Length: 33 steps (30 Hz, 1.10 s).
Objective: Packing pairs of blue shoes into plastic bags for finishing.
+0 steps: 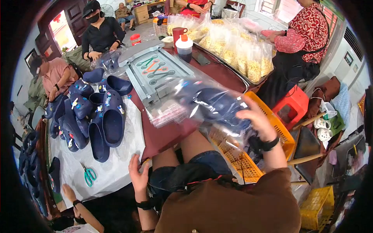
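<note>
My right hand (259,117) grips a clear plastic bag with navy clogs (219,103) inside, held over the near side of the table and beside the orange-yellow basket (237,157). The bag looks smeared by motion. My left hand (138,173) is at the table's front edge, its fingers apart and nothing in them. A stack of flat clear bags (169,115) lies beneath the held bag. To the left, a pile of loose navy clogs (112,126) with small charms rests on a white sheet (128,155). Teal-handled scissors (89,176) lie near my left hand.
Behind the bags is a grey folding crate (134,58) with printed spoons. Farther back stand a bottle (184,48) and a tray of filled bags (233,50). Co-workers sit around the table; one's hand (70,192) is at lower left. A red stool (292,108) stands right.
</note>
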Tool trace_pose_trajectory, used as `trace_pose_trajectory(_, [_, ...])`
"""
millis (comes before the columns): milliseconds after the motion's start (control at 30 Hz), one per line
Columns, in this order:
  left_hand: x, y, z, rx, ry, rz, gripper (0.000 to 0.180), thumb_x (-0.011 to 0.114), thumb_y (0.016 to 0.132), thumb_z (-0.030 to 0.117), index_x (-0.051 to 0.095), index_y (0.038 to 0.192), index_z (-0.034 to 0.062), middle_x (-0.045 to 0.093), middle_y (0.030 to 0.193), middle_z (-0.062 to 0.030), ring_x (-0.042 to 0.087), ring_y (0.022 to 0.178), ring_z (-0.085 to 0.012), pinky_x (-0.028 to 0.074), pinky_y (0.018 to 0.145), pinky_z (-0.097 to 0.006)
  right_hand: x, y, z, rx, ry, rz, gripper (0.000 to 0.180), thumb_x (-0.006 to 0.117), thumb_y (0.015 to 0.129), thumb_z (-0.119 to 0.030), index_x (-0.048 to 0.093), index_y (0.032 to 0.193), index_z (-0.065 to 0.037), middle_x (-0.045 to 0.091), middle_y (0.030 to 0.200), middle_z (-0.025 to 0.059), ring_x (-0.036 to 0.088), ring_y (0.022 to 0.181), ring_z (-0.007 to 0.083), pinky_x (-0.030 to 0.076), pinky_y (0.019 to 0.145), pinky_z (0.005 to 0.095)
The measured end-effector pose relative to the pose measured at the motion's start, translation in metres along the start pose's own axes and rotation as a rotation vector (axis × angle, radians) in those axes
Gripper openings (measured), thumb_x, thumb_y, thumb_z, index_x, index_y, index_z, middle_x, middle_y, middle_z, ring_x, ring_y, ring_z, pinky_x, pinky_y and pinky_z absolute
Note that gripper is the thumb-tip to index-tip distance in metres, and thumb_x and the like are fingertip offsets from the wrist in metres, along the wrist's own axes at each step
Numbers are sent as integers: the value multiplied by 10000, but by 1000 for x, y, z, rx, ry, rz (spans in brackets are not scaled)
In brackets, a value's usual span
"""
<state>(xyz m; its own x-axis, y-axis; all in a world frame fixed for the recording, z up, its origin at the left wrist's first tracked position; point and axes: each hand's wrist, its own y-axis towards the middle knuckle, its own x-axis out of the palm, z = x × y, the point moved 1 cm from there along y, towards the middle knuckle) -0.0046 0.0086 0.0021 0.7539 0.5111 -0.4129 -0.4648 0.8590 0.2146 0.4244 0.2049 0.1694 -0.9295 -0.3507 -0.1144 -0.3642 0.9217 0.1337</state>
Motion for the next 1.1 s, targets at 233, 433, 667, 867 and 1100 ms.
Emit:
trace_pose_trajectory(233, [4, 0, -5, 91, 191, -11, 471, 743, 863, 97, 635, 1317, 35, 535, 1455, -172, 521, 1300, -328, 528, 972, -381, -145, -30, 10, 212, -304, 399, 738, 809, 746, -197, 519, 1384, 34, 628, 1237, 96, 577, 1137, 184, 434, 1008, 308])
trace_pose_trajectory(433, [6, 0, -14, 127, 238, -2, 454, 748, 858, 100, 640, 1293, 27, 514, 1453, -203, 501, 1317, -357, 519, 1003, -390, -198, -56, 33, 275, -82, 464, 674, 717, 821, -327, 545, 1370, 26, 653, 1144, 49, 589, 1046, 148, 450, 942, 287])
trace_pose_trajectory(667, [7, -1, -7, 94, 196, -3, 455, 744, 863, 126, 640, 1293, 21, 512, 1450, -208, 478, 1338, -372, 480, 1062, -421, -231, -76, 33, 432, -180, 483, 351, 717, 812, -301, 725, 1025, -22, 675, 945, -8, 608, 927, 130, 458, 877, 277])
trace_pose_trajectory(867, [7, -5, -5, 135, 336, 12, 457, 737, 859, 120, 638, 1295, 27, 504, 1453, -213, 477, 1334, -387, 455, 1078, -440, -270, -67, 92, 579, -643, 543, 568, 831, 683, -380, 705, 1080, 7, 689, 982, 47, 628, 897, 166, 494, 803, 322])
trace_pose_trajectory(1100, [7, -9, -4, 116, 282, 28, 463, 740, 844, 127, 647, 1290, 47, 514, 1451, -210, 471, 1332, -393, 418, 1097, -454, -292, -55, 157, 889, -1327, 1023, 912, 800, 707, -630, 557, 1366, -48, 586, 1321, 241, 566, 1215, 444, 497, 996, 526])
